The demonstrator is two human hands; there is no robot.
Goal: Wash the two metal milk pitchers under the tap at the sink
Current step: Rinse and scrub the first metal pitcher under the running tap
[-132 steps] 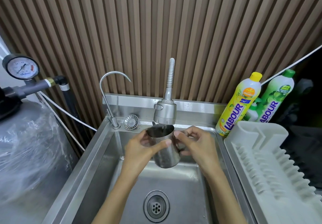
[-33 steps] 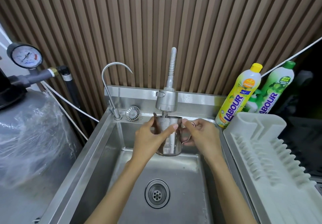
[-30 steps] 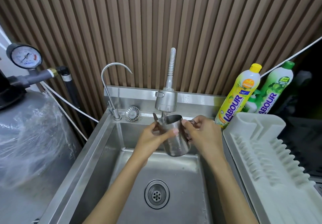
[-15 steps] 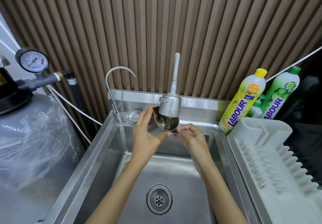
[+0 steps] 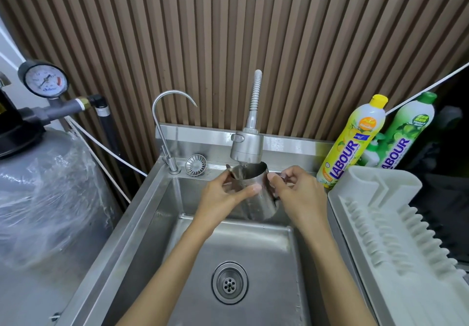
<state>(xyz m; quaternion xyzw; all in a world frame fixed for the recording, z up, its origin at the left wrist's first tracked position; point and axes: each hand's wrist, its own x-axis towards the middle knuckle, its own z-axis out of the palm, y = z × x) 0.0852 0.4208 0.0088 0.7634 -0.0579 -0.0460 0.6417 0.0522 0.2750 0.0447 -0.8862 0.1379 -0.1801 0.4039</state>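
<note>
One metal milk pitcher [image 5: 257,198] is held in the air over the sink [image 5: 142,226], its open mouth just beneath the spray head of the tap [image 5: 246,148] at the back of the basin. It is tilted, with the rim towards the tap and the base swung out to the right and front. A thin run of water seems to fall from the spray head into the mouth. The left hand [image 5: 219,197] grips the pitcher's left side: the thumb lies flat across the front wall and the other fingers curl round behind, near the spout. The right hand [image 5: 298,193] holds the right, handle side, the thumb pressed against the wall just under the rim and the fingers curled in around the handle, which is mostly hidden. The drain [image 5: 229,282] sits in the basin floor, well below and in front of the pitcher. A slim gooseneck faucet [image 5: 165,122] rises at the sink's back left corner, with a round strainer [image 5: 195,164] lying just beside its base. To the right, a white dish rack [image 5: 380,224] sits on the surface, and behind it a yellow detergent bottle [image 5: 352,143] and a green detergent bottle [image 5: 406,132] lean against the slatted wall [image 5: 228,34]. To the left stands a grey tank [image 5: 38,186] wrapped in plastic film, with a pressure gauge [image 5: 44,79] above it.
</note>
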